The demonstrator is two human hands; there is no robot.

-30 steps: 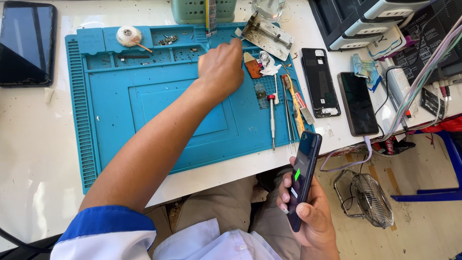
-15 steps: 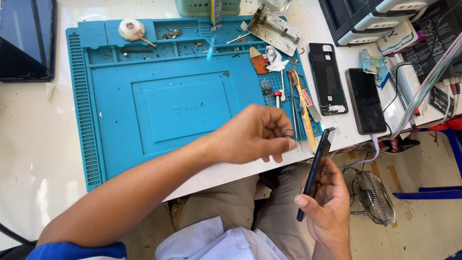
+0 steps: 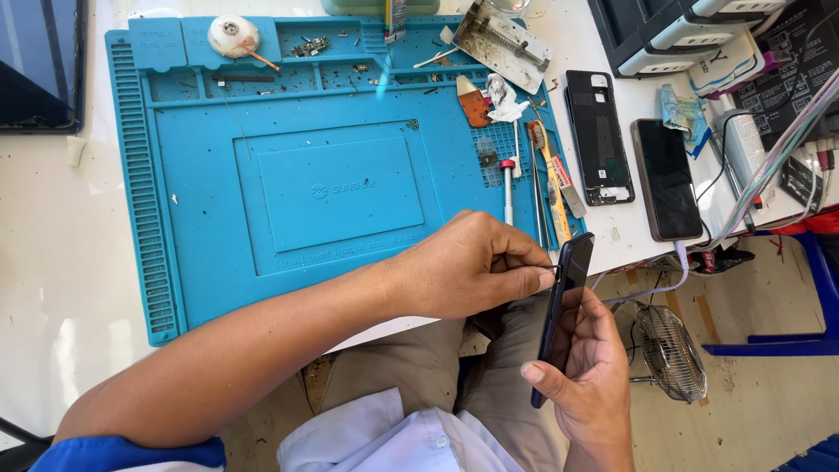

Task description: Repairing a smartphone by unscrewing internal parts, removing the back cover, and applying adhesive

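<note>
My right hand (image 3: pixel 594 376) holds a dark smartphone (image 3: pixel 564 301) edge-on over my lap, just off the table's front edge. My left hand (image 3: pixel 476 267) is pinched on a thin metal pin (image 3: pixel 544 267) whose tip touches the phone's side edge near its top. A blue work mat (image 3: pixel 332 175) covers the white table (image 3: pixel 52 262) behind both hands.
At the mat's right edge lie a red-capped screwdriver (image 3: pixel 508 188), a yellow brush (image 3: pixel 551 175) and tweezers. A phone back frame (image 3: pixel 599 135) and a cabled phone (image 3: pixel 666 179) rest further right. A tablet (image 3: pixel 39 65) sits far left, a small fan (image 3: pixel 669 350) on the floor.
My left hand came back from the mat's far right corner to the phone, pinching the pin. My right hand turned the phone from screen-up to edge-on and raised it toward the table edge.
</note>
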